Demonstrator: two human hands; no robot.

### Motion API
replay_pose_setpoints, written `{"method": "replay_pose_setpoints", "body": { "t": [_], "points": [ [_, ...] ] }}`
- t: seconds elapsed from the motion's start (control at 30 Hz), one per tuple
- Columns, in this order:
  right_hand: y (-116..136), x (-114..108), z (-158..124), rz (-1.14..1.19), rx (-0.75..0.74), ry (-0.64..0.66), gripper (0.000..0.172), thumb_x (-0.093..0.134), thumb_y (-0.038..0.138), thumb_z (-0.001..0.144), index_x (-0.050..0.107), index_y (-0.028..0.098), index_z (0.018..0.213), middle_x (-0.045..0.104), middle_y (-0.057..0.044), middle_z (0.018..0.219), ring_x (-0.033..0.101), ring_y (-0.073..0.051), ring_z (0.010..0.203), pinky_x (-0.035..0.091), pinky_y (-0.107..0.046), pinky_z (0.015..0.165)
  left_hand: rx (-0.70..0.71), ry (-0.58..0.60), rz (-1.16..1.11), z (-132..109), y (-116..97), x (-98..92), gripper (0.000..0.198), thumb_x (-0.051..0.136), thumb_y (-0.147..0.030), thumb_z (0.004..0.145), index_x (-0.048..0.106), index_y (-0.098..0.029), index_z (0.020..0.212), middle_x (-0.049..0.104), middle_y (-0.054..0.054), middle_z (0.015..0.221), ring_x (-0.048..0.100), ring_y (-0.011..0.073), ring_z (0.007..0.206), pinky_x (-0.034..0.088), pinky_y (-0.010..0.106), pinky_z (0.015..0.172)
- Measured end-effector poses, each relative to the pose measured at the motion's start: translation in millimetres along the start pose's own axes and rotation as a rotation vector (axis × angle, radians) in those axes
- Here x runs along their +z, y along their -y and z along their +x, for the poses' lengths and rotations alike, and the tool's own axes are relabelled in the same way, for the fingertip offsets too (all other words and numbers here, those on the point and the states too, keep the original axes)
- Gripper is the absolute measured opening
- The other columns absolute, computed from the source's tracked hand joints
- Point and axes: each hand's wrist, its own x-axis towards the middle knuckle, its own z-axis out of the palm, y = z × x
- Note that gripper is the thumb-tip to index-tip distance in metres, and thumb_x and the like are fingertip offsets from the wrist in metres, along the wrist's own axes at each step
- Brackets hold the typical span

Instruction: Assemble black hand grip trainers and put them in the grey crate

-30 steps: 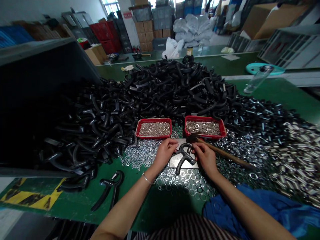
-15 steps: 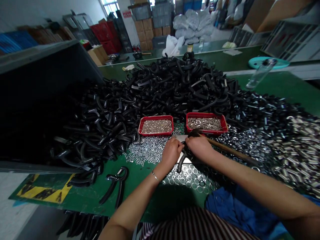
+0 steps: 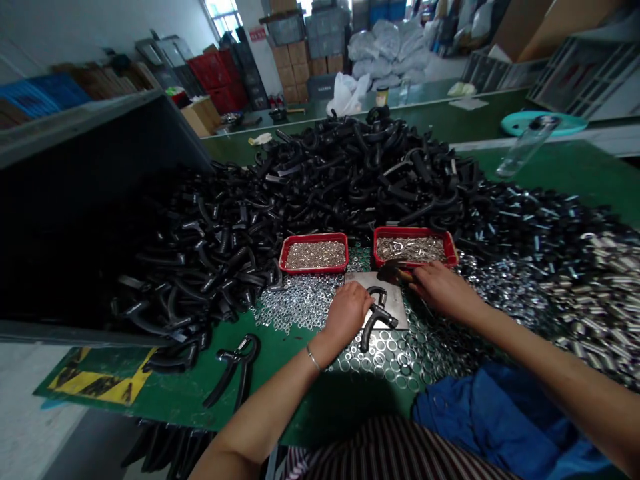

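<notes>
My left hand (image 3: 349,308) is closed, its fingertips pinching the edge of a black hand-grip exerciser (image 3: 381,316). The exerciser lies on a flat metal plate (image 3: 397,301), one curved handle reaching past the plate's near edge. At the plate's far right corner, my right hand (image 3: 441,285) is wrapped round a hammer (image 3: 393,273) close to its dark head. Most of the hammer's handle is hidden by that hand and forearm. Another hand-grip exerciser (image 3: 243,363), with a spring showing, lies on the green table left of my left forearm.
Two red trays of small metal parts, a left one (image 3: 314,269) and a right one (image 3: 416,231), stand beyond the plate. Loose nuts (image 3: 295,303) and rings (image 3: 395,360) surround it. A large heap of black handles (image 3: 350,173) rises behind. Metal sleeves (image 3: 605,307) lie at right.
My right hand has left the exerciser, moved right and closed on the hammer. More of the plate and exerciser shows now. My left hand has stayed nearly in place.
</notes>
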Motion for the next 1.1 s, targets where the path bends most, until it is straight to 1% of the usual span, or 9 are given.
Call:
{"method": "replay_pose_setpoints", "body": {
  "t": [0.1, 0.17, 0.23, 0.43, 0.67, 0.77, 0.9, 1.03, 1.1],
  "points": [
    [-1, -5, 2, 0.166, -0.044, -0.002, 0.03, 0.043, 0.038, 0.099, 0.062, 0.016, 0.099, 0.069, -0.015, 0.1, 0.059, -0.03, 0.096, 0.044, -0.041, 0.085, 0.072, 0.048, 0.075, 0, -2, -3.8, 0.016, 0.054, -0.029, 0.097, 0.061, -0.015, 0.092, 0.064, 0.009, 0.094, 0.06, 0.0238, 0.091, 0.049, 0.038, 0.085],
    [4, -11, -6, 0.329, 0.008, -0.016, 0.032, 0.038, 0.04, 0.101, 0.058, 0.017, 0.109, 0.069, -0.014, 0.102, 0.063, -0.028, 0.093, 0.046, -0.037, 0.08, 0.091, 0.059, 0.086, 0, -3, -5.5, 0.018, 0.052, -0.031, 0.098, 0.061, -0.016, 0.093, 0.065, 0.009, 0.095, 0.06, 0.0239, 0.091, 0.049, 0.038, 0.085],
    [9, -14, -21, 0.447, 0.075, 0.027, 0.03, 0.035, 0.041, 0.102, 0.054, 0.02, 0.113, 0.07, -0.011, 0.099, 0.066, -0.024, 0.084, 0.047, -0.032, 0.071, 0.117, 0.063, 0.102, 2, -3, -5.5, 0.021, 0.05, -0.032, 0.099, 0.062, -0.016, 0.094, 0.065, 0.009, 0.095, 0.061, 0.0242, 0.093, 0.049, 0.039, 0.086],
    [8, -12, -55, 0.375, 0.144, 0.173, 0.026, 0.039, 0.042, 0.1, 0.056, 0.023, 0.097, 0.071, -0.008, 0.09, 0.067, -0.023, 0.071, 0.044, -0.031, 0.062, 0.264, 0.117, 0.143, 14, 0, -4.8, 0.02, 0.051, -0.028, 0.098, 0.064, -0.015, 0.091, 0.064, 0.009, 0.092, 0.061, 0.0254, 0.093, 0.049, 0.041, 0.086],
    [18, -34, -49, 0.645, 0.254, 0.018, 0.032, 0.04, 0.049, 0.099, 0.059, 0.024, 0.105, 0.071, -0.005, 0.084, 0.066, -0.022, 0.072, 0.047, -0.03, 0.064, 0.252, 0.12, 0.081, 13, 8, -11.2, 0.023, 0.049, -0.035, 0.099, 0.064, -0.019, 0.093, 0.064, 0.008, 0.092, 0.062, 0.0236, 0.092, 0.05, 0.037, 0.087],
    [25, -28, -51, 0.699, 0.236, 0.046, 0.03, 0.043, 0.047, 0.099, 0.061, 0.024, 0.108, 0.073, -0.005, 0.09, 0.068, -0.022, 0.077, 0.048, -0.031, 0.067, 0.275, 0.154, 0.122, 17, 5, -12.3, 0.022, 0.05, -0.033, 0.099, 0.064, -0.018, 0.093, 0.065, 0.008, 0.093, 0.062, 0.0241, 0.095, 0.048, 0.039, 0.091],
    [27, -11, -62, 0.702, 0.267, 0.066, 0.029, 0.045, 0.045, 0.098, 0.062, 0.022, 0.106, 0.072, -0.004, 0.082, 0.067, -0.021, 0.07, 0.048, -0.03, 0.063, 0.347, 0.187, 0.186, 18, -1, -11.3, 0.021, 0.05, -0.03, 0.099, 0.065, -0.017, 0.092, 0.065, 0.008, 0.094, 0.061, 0.0239, 0.096, 0.047, 0.04, 0.094],
    [21, -9, -73, 0.684, 0.256, 0.073, 0.03, 0.045, 0.045, 0.098, 0.063, 0.023, 0.108, 0.073, -0.004, 0.085, 0.068, -0.022, 0.073, 0.05, -0.03, 0.064, 0.224, 0.098, 0.17, 4, -10, -4.7, 0.025, 0.045, -0.028, 0.1, 0.065, -0.015, 0.091, 0.065, 0.009, 0.096, 0.06, 0.0249, 0.096, 0.048, 0.041, 0.089],
    [21, -15, -77, 0.677, 0.248, 0.084, 0.031, 0.045, 0.045, 0.098, 0.063, 0.023, 0.111, 0.074, -0.005, 0.088, 0.069, -0.022, 0.075, 0.051, -0.031, 0.065, 0.157, 0.049, 0.126, -7, -15, -0.2, 0.023, 0.049, -0.033, 0.099, 0.065, -0.016, 0.101, 0.064, 0.011, 0.107, 0.059, 0.0267, 0.104, 0.048, 0.044, 0.092]
  ]
}}
